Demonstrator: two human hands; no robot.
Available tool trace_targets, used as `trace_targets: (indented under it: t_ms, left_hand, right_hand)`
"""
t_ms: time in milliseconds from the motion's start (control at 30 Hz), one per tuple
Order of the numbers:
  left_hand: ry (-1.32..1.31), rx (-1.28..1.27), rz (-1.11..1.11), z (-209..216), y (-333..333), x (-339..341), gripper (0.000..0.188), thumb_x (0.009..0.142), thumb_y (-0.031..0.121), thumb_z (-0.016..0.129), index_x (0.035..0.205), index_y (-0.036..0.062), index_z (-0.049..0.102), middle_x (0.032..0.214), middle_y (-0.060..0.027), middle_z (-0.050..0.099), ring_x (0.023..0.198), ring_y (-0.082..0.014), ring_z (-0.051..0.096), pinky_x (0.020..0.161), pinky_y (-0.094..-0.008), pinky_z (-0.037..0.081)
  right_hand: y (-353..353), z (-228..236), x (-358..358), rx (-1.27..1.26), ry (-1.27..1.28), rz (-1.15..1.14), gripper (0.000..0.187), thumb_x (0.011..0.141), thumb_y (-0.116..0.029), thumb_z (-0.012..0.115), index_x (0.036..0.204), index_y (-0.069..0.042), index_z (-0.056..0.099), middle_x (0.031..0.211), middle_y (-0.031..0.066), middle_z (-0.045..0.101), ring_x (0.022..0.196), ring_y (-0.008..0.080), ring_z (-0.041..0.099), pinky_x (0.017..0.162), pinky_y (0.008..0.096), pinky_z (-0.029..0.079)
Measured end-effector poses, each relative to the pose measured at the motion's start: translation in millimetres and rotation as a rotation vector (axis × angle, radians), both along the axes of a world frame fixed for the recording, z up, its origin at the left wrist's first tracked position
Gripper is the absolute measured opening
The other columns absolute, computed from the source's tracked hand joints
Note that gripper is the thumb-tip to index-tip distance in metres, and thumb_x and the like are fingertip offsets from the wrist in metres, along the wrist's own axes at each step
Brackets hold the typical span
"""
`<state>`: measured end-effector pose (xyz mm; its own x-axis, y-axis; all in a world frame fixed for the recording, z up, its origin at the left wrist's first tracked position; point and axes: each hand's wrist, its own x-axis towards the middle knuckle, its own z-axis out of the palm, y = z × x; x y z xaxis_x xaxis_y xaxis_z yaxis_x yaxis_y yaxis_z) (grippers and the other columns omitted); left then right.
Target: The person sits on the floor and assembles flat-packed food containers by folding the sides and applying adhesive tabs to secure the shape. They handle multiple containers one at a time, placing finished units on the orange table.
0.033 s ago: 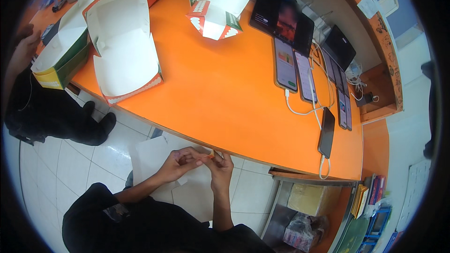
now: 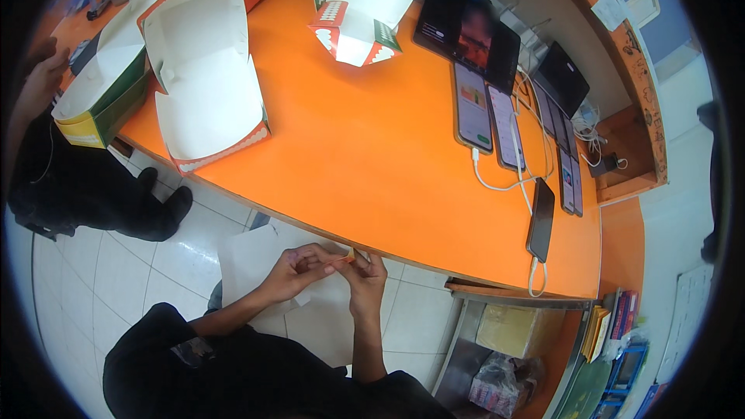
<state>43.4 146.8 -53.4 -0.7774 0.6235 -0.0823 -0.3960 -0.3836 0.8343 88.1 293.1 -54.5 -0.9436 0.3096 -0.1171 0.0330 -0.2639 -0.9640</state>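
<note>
Both hands meet below the counter edge, as in the earlier frame; no shift is detectable. The left hand (image 2: pixel 299 271) and right hand (image 2: pixel 365 275) pinch a flat white carton blank (image 2: pixel 256 264) with an orange edge strip between closed fingertips. The blank extends toward 8 o'clock over the lap; its lower part is hidden behind the forearms. At 12 o'clock lies the orange counter (image 2: pixel 365 147). At 11 o'clock sits an open folded box (image 2: pixel 206 85). At 2 o'clock, phones (image 2: pixel 473 105) lie charging. Another person's hand (image 2: pixel 39 81) at 10 o'clock is partly cut off.
</note>
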Motion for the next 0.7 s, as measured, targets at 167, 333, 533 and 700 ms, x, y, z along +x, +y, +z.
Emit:
trace_targets:
  t_ms: [167, 333, 533, 700]
  left_hand:
    - [0.132, -0.027, 0.034, -3, 2, 0, 0.018, 0.088, 0.004, 0.060, 0.106, 0.0036, 0.059, 0.109, -0.0072, 0.060, 0.104, -0.0144, 0.056, 0.094, -0.0279, 0.041]
    - [0.498, -0.282, 0.036, 12, 7, -3, 0.020, 0.085, 0.015, 0.065, 0.103, 0.0062, 0.063, 0.107, -0.0105, 0.057, 0.107, -0.0224, 0.053, 0.090, -0.0313, 0.042]
    - [0.976, -0.756, 0.425, 39, -16, -8, 0.031, 0.077, 0.015, 0.069, 0.106, 0.0098, 0.061, 0.109, -0.0104, 0.054, 0.110, -0.0300, 0.046, 0.090, -0.0385, 0.037]
    - [1.013, -0.869, 0.291, 28, -17, -12, 0.035, 0.077, 0.011, 0.065, 0.111, 0.0103, 0.056, 0.100, -0.0128, 0.058, 0.099, -0.0335, 0.053, 0.082, -0.0391, 0.043]
  right_hand:
    - [-3, 7, -1, -0.090, 0.031, 0.028, 0.042, 0.080, 0.002, 0.067, 0.120, 0.001, 0.052, 0.109, 0.0097, 0.061, 0.090, 0.0144, 0.059, 0.081, 0.0265, 0.047]
    - [3, 2, -2, 0.044, 0.007, -0.037, 0.030, 0.085, -0.006, 0.064, 0.114, -0.001, 0.058, 0.101, 0.0062, 0.062, 0.083, 0.0096, 0.057, 0.076, 0.0234, 0.045]
    - [44, -17, 10, 0.060, -0.116, -0.256, 0.013, 0.085, 0.000, 0.057, 0.094, 0.000, 0.066, 0.098, 0.0067, 0.066, 0.094, 0.0131, 0.059, 0.084, 0.0254, 0.044]
    - [56, -19, 16, 0.021, 0.019, 0.061, 0.016, 0.083, 0.004, 0.053, 0.090, 0.001, 0.067, 0.100, 0.0114, 0.066, 0.096, 0.0201, 0.060, 0.091, 0.0313, 0.044]
